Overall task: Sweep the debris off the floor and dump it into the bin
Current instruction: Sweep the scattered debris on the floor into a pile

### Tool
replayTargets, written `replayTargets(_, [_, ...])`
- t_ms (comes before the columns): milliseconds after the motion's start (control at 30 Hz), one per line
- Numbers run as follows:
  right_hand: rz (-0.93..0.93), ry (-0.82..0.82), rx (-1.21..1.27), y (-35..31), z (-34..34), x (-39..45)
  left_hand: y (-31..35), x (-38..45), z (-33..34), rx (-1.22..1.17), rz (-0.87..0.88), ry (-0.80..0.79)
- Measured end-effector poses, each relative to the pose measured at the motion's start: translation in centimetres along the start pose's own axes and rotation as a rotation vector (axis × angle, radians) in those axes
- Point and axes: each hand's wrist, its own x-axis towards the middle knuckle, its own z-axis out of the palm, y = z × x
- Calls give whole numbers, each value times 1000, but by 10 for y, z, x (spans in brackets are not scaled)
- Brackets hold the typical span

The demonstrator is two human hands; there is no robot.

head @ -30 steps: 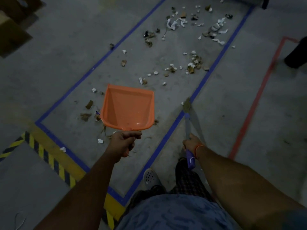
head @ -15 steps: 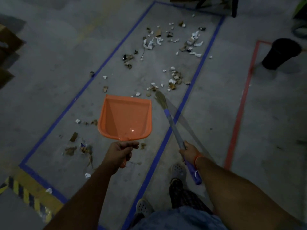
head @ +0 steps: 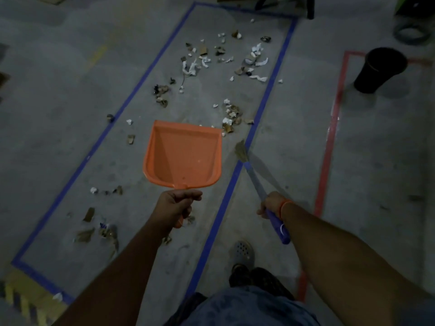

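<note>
My left hand (head: 177, 203) grips the handle of an empty orange dustpan (head: 183, 156), held above the floor with its mouth pointing away from me. My right hand (head: 270, 204) grips the purple handle of a small broom (head: 256, 184); its straw tip (head: 241, 150) hangs near the right blue tape line. Debris (head: 229, 116) of white paper scraps and brown cardboard bits lies scattered inside the blue rectangle, most of it beyond the dustpan, some at the near left (head: 98, 229). A black bin (head: 379, 69) stands at the far right.
Blue tape (head: 263, 102) outlines the debris area on the grey concrete floor. A red tape line (head: 329, 142) runs along the right, by the bin. Yellow-black hazard striping (head: 26, 300) sits at the near left corner. My foot in a grey clog (head: 242, 251) is below the broom.
I have stepped forward along the rectangle, so the debris and the bin are nearer. The broom tip swung right, from beside the dustpan to the blue tape line. Both grips are unchanged.
</note>
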Motion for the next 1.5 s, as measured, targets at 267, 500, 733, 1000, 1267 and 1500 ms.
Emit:
replayTargets(267, [-42, -83, -147, -4, 55, 3, -10, -18, -23, -42, -21, 109])
replayTargets(500, [-221, -55, -183, -1, 92, -12, -49, -68, -72, -160, -28, 251])
replayTargets(733, [-350, -159, -279, 20, 145, -56, -92, -155, -116, -220, -66, 371])
replayTargets(1000, [-445, -259, -577, 80, 237, -123, -169, -292, -169, -258, -102, 497])
replayTargets(1267, [-584, -361, -1073, 147, 299, -182, -241, -400, -169, -376, -181, 648])
replayTargets(1500, [-615, -455, -1334, 170, 330, -189, -290, -447, -142, -462, -167, 785])
